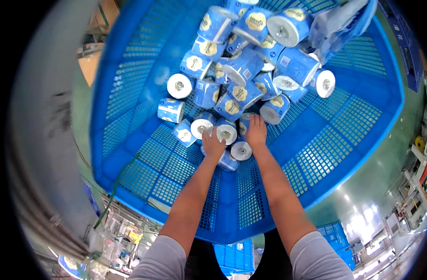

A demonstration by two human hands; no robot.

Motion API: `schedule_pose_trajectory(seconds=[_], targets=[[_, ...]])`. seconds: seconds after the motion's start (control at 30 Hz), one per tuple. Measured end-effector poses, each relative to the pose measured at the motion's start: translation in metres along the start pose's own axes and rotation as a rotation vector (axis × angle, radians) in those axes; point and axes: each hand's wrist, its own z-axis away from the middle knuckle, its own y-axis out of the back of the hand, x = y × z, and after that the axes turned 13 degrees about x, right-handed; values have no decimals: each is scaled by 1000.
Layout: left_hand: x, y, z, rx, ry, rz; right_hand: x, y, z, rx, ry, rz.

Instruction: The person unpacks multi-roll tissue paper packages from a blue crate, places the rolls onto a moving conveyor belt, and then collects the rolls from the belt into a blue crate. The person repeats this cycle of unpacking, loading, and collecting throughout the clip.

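Note:
My left hand (214,145) reaches into the large blue basket (311,121), its fingers spread against a wrapped toilet roll (203,125). Its thumb lies by another toilet roll (226,133) with a white end facing me. My right hand (256,132) curves over the side of a blue-wrapped toilet roll (244,123), partly covered by the fingers. Just below it, a toilet roll (241,150) shows its white end. One more toilet roll (228,162) lies under my left wrist, partly hidden.
Several more rolls in blue wrap (244,70) are heaped toward the far side of the basket. Crumpled clear-blue plastic film (339,30) lies at the far right. A green cord (115,184) hangs over the left rim. Blue crates (234,256) stand below the near rim.

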Motion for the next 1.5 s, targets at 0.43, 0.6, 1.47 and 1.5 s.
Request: schedule_pose_trajectory(seconds=[0.43, 0.6, 1.47, 1.5], targets=[[-25, -31, -25, 146, -164, -235, 16, 5, 47, -249, 304, 141], [-4, -13, -7, 89, -265, -175, -22, -2, 57, -311, 174, 288], [92, 297, 103, 8, 519, 1292, -45, 190, 35, 335, -424, -306], [116, 342, 119, 63, 495, 1360, -48, 214, 37, 439, -437, -357]])
